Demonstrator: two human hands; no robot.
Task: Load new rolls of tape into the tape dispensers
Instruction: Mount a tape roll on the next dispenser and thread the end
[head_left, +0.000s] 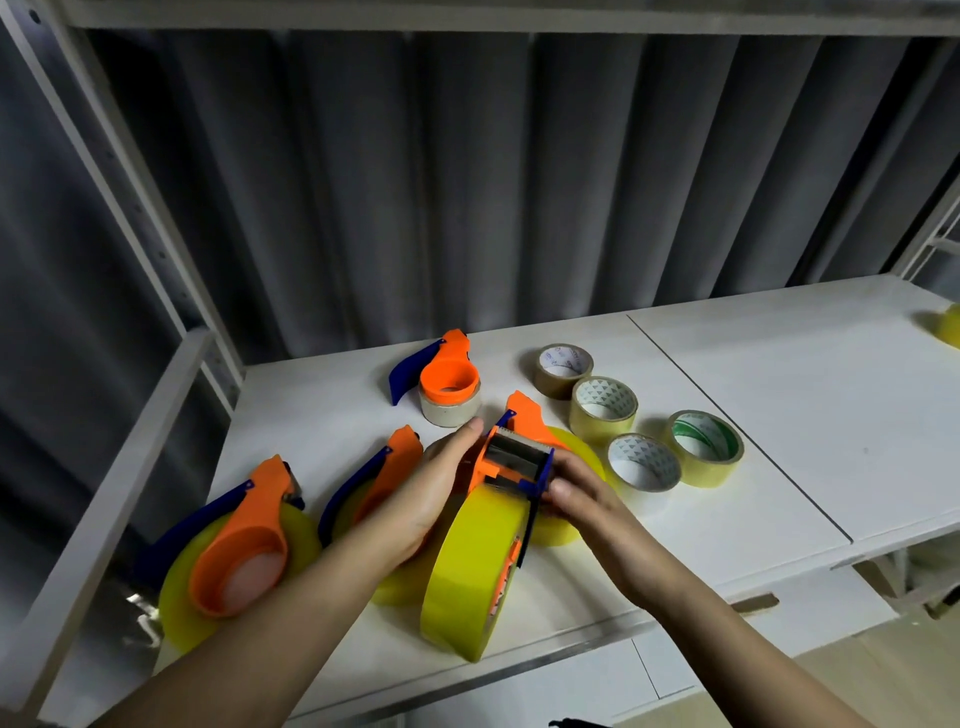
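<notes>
I hold an orange-and-blue tape dispenser (511, 465) upright over the shelf, with a large yellow tape roll (470, 571) mounted in it. My left hand (431, 493) grips its left side, thumb up by the cutter head. My right hand (576, 493) pinches the blue flap at the head's right side. Behind it lies another loaded dispenser (530, 421) on a yellow roll. Two more loaded dispensers lie at the left (244, 540) and centre-left (384, 467). A dispenser (441, 376) holding only a grey cardboard core stands at the back.
Several small tape rolls lie right of the dispensers: a brown roll (563, 370), two yellowish rolls (602, 410) (644, 462) and a green-cored roll (706, 447). The white shelf board (779, 395) has metal uprights at the left and a yellow object (950, 325) at its far right edge.
</notes>
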